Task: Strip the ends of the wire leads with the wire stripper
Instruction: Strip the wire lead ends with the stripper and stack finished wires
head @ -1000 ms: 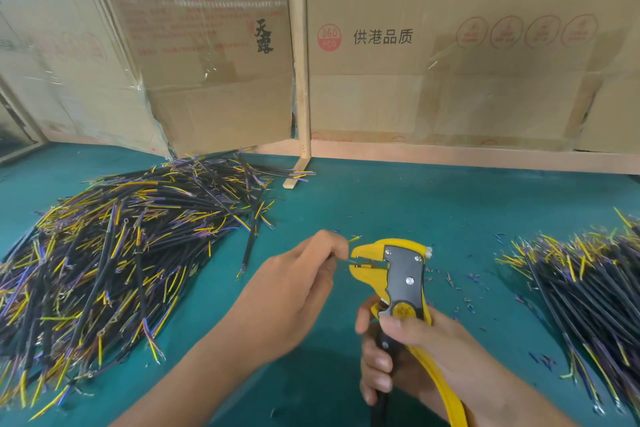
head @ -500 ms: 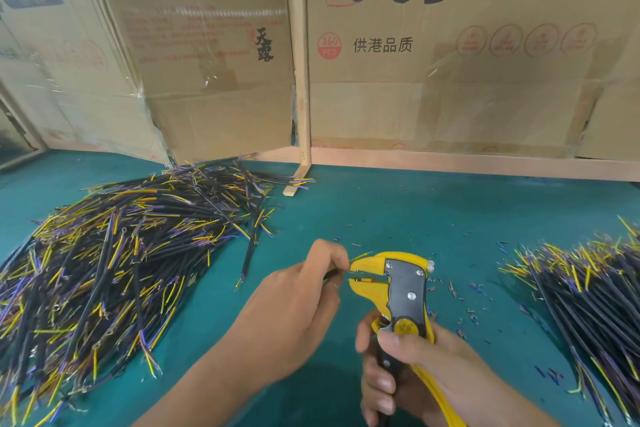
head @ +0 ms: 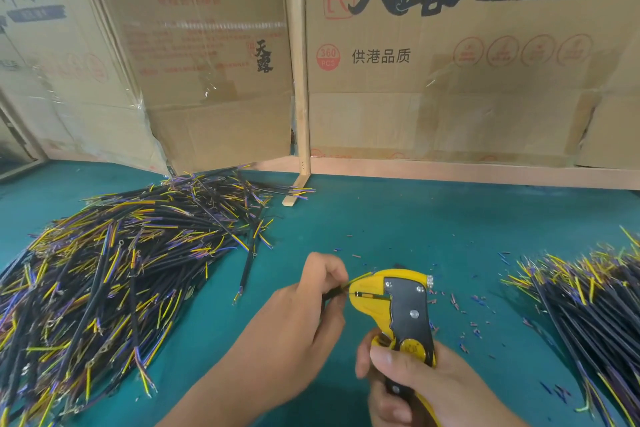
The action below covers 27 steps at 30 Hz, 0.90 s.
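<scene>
The right hand [head: 426, 388] grips the handles of the yellow stripper [head: 398, 305], fingers curled round them. Just left of the stripper, the left hand [head: 298, 319] pinches a wire lead [head: 334, 292], its end reaching the stripper's jaws. A large wire pile [head: 104, 284] lies on the green tabletop [head: 398, 229] far left of the stripper, another pile [head: 588, 305] to its right. Insulation scraps [head: 460, 302] are scattered beside the stripper.
</scene>
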Tool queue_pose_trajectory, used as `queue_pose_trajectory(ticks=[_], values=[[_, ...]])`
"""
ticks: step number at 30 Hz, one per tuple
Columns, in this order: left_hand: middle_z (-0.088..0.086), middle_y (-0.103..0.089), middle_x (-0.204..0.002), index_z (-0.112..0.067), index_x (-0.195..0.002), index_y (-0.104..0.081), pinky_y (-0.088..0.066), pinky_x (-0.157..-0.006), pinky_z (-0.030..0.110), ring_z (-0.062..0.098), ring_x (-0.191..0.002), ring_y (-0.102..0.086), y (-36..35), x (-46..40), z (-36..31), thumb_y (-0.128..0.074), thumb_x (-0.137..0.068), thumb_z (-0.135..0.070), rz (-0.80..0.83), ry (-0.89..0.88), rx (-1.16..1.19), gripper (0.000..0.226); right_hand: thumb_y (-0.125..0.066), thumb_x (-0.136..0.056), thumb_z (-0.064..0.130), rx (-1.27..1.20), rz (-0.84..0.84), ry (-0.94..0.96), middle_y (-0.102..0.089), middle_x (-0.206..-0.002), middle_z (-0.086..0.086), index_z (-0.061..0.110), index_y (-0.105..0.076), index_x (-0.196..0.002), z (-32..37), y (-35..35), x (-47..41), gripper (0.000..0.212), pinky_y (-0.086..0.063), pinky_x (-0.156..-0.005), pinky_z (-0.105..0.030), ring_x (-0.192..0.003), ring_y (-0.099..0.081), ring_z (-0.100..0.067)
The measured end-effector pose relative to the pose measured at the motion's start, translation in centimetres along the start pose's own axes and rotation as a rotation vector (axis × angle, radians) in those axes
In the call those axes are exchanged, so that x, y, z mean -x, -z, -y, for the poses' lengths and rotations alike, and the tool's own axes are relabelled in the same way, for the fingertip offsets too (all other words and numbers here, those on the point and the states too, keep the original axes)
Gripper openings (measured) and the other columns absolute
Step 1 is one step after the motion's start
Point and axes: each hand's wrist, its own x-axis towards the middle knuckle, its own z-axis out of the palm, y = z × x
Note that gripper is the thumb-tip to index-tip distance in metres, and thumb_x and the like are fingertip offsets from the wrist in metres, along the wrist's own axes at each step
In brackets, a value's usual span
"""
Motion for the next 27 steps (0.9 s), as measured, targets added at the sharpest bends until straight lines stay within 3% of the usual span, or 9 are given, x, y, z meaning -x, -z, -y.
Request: queue_pose_trajectory(ticks=[5, 9, 12, 15, 19, 21, 24, 25, 27], values=[[-0.009, -0.057, -0.083, -0.035, -0.104, -0.030, -0.033, -0.054, 0.022, 0.016, -0.059, -0.039, 0.0, 0.0, 0.3, -0.045, -0.099, -0.016, 0.019, 0.008, 0.044, 0.025, -0.071, -0.065, 0.049, 0.112, -0.080, 0.088, -0.056, -0.049, 0.008, 0.019, -0.062, -0.106, 0.7, 0.0, 0.0, 0.052, -0.033, -0.044, -0.017, -0.038, -0.036, -0.011], [-0.008, -0.056, -0.082, -0.041, -0.104, -0.031, -0.039, -0.058, 0.032, 0.019, -0.060, -0.041, -0.2, 0.0, 0.5, -0.045, -0.096, -0.027, 0.018, 0.042, 0.019, 0.021, -0.072, -0.072, 0.047, 0.194, -0.076, 0.173, -0.067, -0.067, -0.001, 0.022, -0.059, -0.123, 0.9, -0.2, -0.3, 0.057, -0.034, -0.045, -0.015, -0.040, -0.036, -0.010], [-0.011, -0.050, -0.073, -0.042, -0.099, -0.033, -0.032, -0.054, 0.022, 0.013, -0.057, -0.038, 0.5, -0.2, 1.1, -0.045, -0.098, -0.024, 0.005, 0.059, -0.040, 0.022, -0.091, -0.043, 0.063, 0.030, -0.132, 0.092, -0.047, -0.047, -0.007, 0.013, -0.069, -0.086, 1.0, 0.7, -0.2, 0.070, -0.031, -0.041, -0.020, -0.035, -0.034, -0.015], [-0.004, -0.051, -0.071, -0.042, -0.094, -0.037, -0.033, -0.054, 0.026, 0.011, -0.056, -0.037, 1.4, -0.5, 1.9, -0.051, -0.099, -0.017, -0.048, 0.114, -0.073, 0.029, -0.092, -0.051, 0.031, -0.391, -0.269, 0.126, -0.029, -0.047, -0.010, 0.001, -0.060, -0.081, 1.6, 2.0, -0.6, 0.053, -0.035, -0.041, -0.029, -0.034, -0.033, -0.019], [-0.004, -0.051, -0.068, -0.045, -0.096, -0.042, -0.034, -0.055, 0.026, 0.009, -0.056, -0.037, 1.6, -0.5, 2.1, -0.054, -0.098, -0.017, -0.060, 0.137, -0.062, 0.030, -0.096, -0.004, 0.014, -0.628, -0.234, 0.164, -0.043, -0.060, -0.020, 0.001, -0.065, -0.070, 2.5, 3.0, -1.6, 0.074, -0.046, -0.056, -0.051, -0.047, -0.047, -0.035], [-0.015, -0.049, -0.066, -0.045, -0.096, -0.045, -0.030, -0.053, 0.017, 0.007, -0.056, -0.039, 1.5, -0.5, 2.1, -0.054, -0.098, -0.017, -0.050, 0.128, -0.071, 0.029, -0.093, 0.000, 0.007, -0.659, -0.146, 0.145, -0.051, -0.067, -0.025, 0.000, -0.069, -0.068, 2.2, 3.3, -2.1, 0.072, -0.051, -0.062, -0.057, -0.053, -0.054, -0.040], [-0.015, -0.052, -0.075, -0.046, -0.102, -0.046, -0.034, -0.057, 0.018, 0.007, -0.060, -0.043, 1.4, -0.6, 2.3, -0.047, -0.098, -0.030, -0.057, 0.121, -0.087, 0.017, -0.100, -0.022, 0.013, -0.554, -0.001, 0.121, -0.064, -0.081, -0.029, -0.001, -0.077, -0.081, 0.5, 5.7, -3.1, 0.065, -0.047, -0.081, -0.061, -0.069, -0.065, -0.045], [-0.013, -0.054, -0.076, -0.046, -0.105, -0.046, -0.035, -0.058, 0.020, 0.007, -0.061, -0.043, 1.4, -0.6, 2.5, -0.044, -0.097, -0.035, -0.057, 0.113, -0.095, 0.014, -0.099, -0.046, 0.017, -0.450, 0.021, 0.102, -0.068, -0.094, -0.030, 0.000, -0.077, -0.097, -0.1, 6.3, -3.5, 0.058, -0.047, -0.088, -0.060, -0.084, -0.068, -0.046], [-0.010, -0.057, -0.076, -0.047, -0.111, -0.048, -0.037, -0.058, 0.021, 0.008, -0.060, -0.044, 1.3, -0.5, 2.9, -0.037, -0.098, -0.047, -0.053, 0.108, -0.127, 0.016, -0.062, -0.099, 0.023, -0.318, -0.012, 0.076, -0.060, -0.132, -0.028, 0.001, -0.058, -0.134, -1.5, 7.1, -3.3, 0.041, -0.043, -0.103, -0.054, -0.121, -0.059, -0.044]])
